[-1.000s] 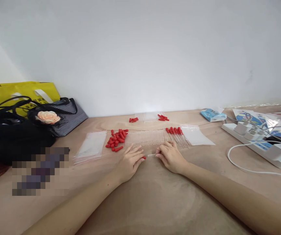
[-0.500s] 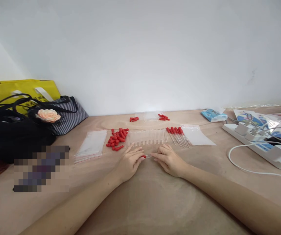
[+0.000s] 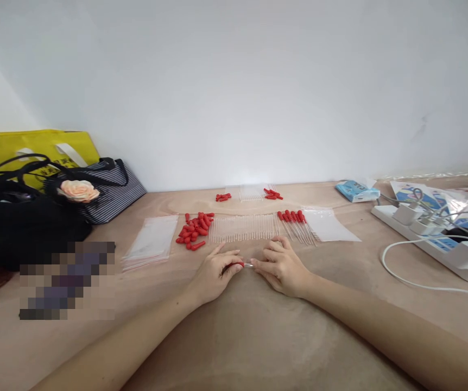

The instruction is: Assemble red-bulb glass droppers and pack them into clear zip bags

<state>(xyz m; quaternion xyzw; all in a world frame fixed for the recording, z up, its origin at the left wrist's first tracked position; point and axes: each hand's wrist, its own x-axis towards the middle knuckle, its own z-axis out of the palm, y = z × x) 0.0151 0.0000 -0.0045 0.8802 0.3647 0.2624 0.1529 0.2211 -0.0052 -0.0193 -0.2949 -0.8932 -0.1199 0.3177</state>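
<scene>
My left hand (image 3: 216,273) pinches a red rubber bulb (image 3: 237,264). From the bulb's open end a clear glass tube (image 3: 248,265) reaches to my right hand (image 3: 285,269), whose thumb and fingers grip it. Beyond my hands lies a row of clear tubes (image 3: 242,228). Left of that row is a pile of loose red bulbs (image 3: 195,231); at its right several tubes with red bulbs on them (image 3: 295,221) lie side by side.
Clear plastic bags lie at left (image 3: 151,239) and right (image 3: 329,224). More red bulbs (image 3: 273,194) and tubes are near the wall. A power strip (image 3: 433,239) with cables is at the right, handbags (image 3: 112,190) at the left, beside a pixelated object (image 3: 69,281).
The bulb and tube have shifted slightly nearer to me. More of the bulb shows between my left fingers, and my right fingers have moved a little closer along the tube.
</scene>
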